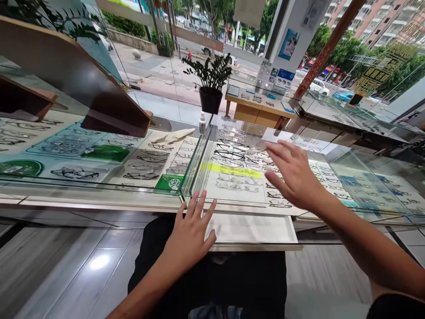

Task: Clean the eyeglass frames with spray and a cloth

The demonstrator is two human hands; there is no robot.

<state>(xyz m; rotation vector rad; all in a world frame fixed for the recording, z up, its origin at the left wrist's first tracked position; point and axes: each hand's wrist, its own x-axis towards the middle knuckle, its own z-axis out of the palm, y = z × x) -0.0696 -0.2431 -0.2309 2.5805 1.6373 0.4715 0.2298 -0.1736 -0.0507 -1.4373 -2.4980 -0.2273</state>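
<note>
My left hand (192, 230) is open with its fingers spread, at the front edge of the glass display case (189, 177) and beside the pulled-out white drawer (252, 228). Above the right part of the case is my right hand (294, 175), open and holding nothing; whether it touches the glass I cannot tell. Rows of eyeglasses (229, 154) lie under the glass between and beyond my hands. A yellow-green strip (232, 169) crosses the tray there. Some frames on the right are hidden behind my right hand.
A small white bottle (202, 123) and a pale cloth (174, 136) rest on the glass. Behind stands a potted plant (210, 99). Brown boards (99, 93) rise at the left. A wooden table (252, 113) with more eyeglasses stands by the window.
</note>
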